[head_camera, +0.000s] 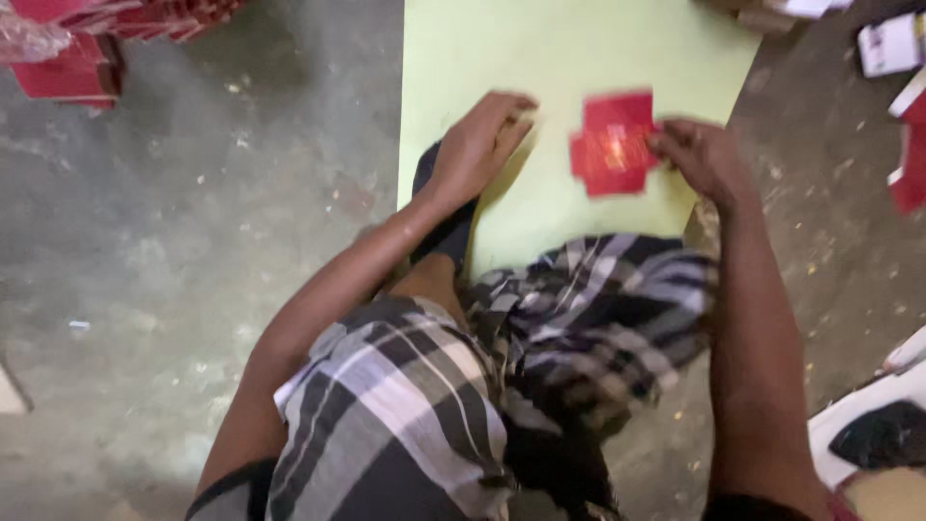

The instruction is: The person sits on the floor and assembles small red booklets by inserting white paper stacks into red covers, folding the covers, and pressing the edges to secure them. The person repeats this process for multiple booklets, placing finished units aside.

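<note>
1. A worn concrete floor (193, 241) fills the frame, seen from above by a person seated on it in a grey, black and white checked wrap (463, 386).

2. A pale green sheet (540, 58) lies flat on the floor ahead of the knees and serves as the working surface; its near edge is tucked under the cloth.

3. Stacks of red cardboard pieces (77, 58) sit at the upper left, well apart from the sheet; more red and white pieces (902, 106) lie scattered at the right edge.

4. The left hand (477, 145) rests palm down on the sheet, fingers together and extended, gripping nothing, arm bent in across the knee.

5. The right hand (704, 154) reaches straight out, its fingertips closed on the right edge of the red die-cut card blank (612, 145), which sits on the green sheet between the two hands, blurred by motion.

6. Handling judgement: a thin blank like this seems best worked pressed flat to the sheet, with the free hand brought across to pin its far side, so creases would fall on the scored lines rather than buckling the panels.

7. Whether the blank is lifted or lying flat cannot be told from the blur.
</note>
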